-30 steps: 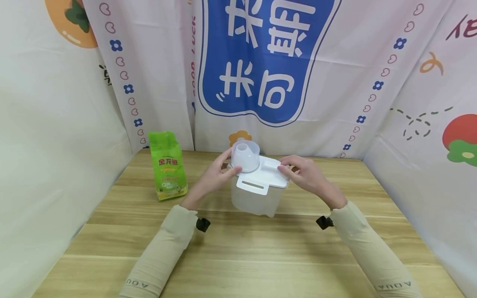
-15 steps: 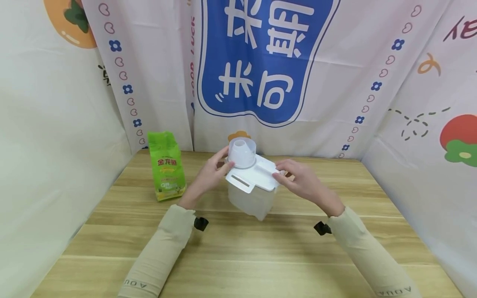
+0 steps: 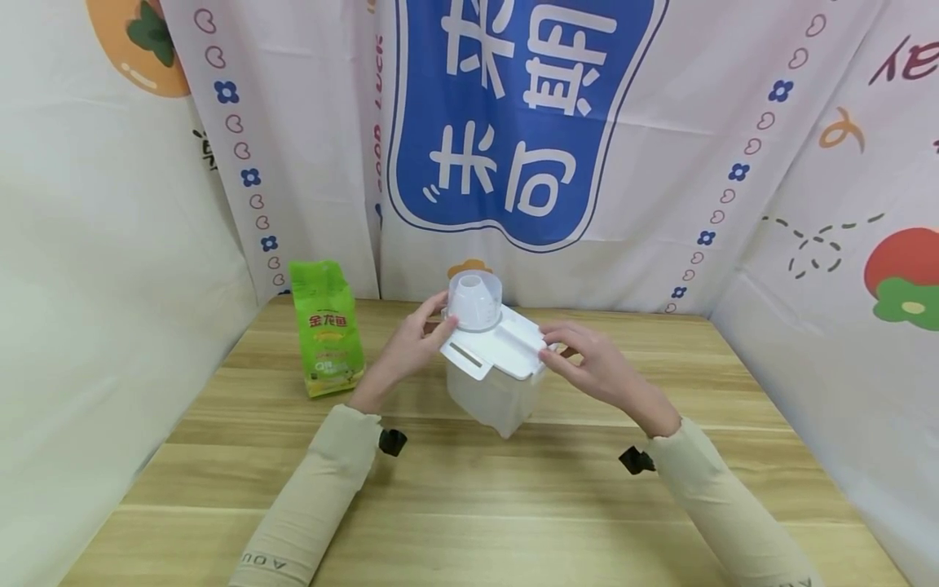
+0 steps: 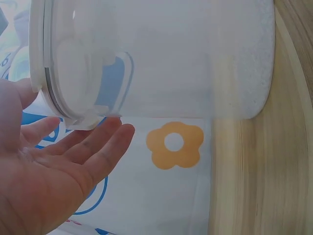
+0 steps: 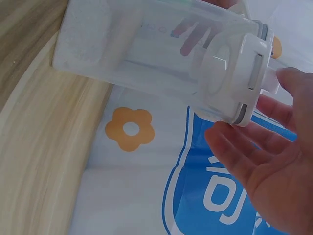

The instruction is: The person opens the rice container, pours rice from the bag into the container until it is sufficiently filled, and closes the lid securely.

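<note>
A translucent storage container (image 3: 484,399) stands on the wooden table, its white lid (image 3: 513,346) closed and set at an angle. On the lid's left end sits a clear measuring cup (image 3: 475,302). My left hand (image 3: 409,349) holds that end, thumb by the cup and fingers round the back edge. At the opposite end, my right hand (image 3: 597,363) pinches the lid between thumb and fingers. The left wrist view shows the left fingertips (image 4: 124,129) under the lid's rim. The container's walls (image 5: 161,58) look see-through, with no contents visible.
A green bag (image 3: 328,334) with red lettering stands upright at the left of the table (image 3: 469,505). Behind the table hangs a printed white cloth (image 3: 315,147), and more cloth encloses both sides.
Both hands have shifted the container slightly left and turned it, its right end coming nearer and its front latch swinging left. The green bag has stayed put.
</note>
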A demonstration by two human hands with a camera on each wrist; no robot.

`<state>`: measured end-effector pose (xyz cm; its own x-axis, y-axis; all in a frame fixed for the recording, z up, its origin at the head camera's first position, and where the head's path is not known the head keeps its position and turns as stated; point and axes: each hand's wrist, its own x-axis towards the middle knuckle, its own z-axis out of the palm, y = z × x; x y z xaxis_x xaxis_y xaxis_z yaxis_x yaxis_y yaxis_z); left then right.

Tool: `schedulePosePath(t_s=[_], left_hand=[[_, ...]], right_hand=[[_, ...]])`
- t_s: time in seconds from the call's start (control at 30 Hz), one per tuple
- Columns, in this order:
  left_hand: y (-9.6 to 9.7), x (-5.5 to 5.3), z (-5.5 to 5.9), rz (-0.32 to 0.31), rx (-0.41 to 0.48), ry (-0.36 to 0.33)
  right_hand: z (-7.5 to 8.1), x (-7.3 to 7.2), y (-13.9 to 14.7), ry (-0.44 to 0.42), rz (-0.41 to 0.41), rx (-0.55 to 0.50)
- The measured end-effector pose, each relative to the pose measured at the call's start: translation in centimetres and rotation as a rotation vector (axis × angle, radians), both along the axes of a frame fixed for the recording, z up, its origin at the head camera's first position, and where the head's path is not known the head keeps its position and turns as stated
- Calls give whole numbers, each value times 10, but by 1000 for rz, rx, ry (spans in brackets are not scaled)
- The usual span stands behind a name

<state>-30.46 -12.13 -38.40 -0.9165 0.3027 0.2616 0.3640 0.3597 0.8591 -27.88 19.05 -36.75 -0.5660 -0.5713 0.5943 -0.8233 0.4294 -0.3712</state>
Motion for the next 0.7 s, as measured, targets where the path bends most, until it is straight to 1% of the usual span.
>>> schedulePosePath(t_s=[0.13,0.27,0.33,0.4,0.47,0.57,0.67,0.7], left_hand=[[-1,-1,-2,-9,5,1],[1,-3,-4,-9,36,5],[2,-4,-6,-22,59,8],[4,-5,-8,-41,71,17],[5,-5,-10,-54,80,22],[6,-5,-11,-61,82,28],[6,-5,-11,-66,81,35],[6,-2,-7,-75,82,28]], right_hand=[[-4,1,4,-72,-12,-23],[-8,0,7,-149,-57,-26],[-10,1,8,-190,-67,-33],[-11,1,8,-213,-76,-35],[-13,1,8,-208,-78,-34],[-16,1,9,-157,-100,-17],[-21,0,9,-118,-128,-28],[-23,0,9,-119,-138,-39]])
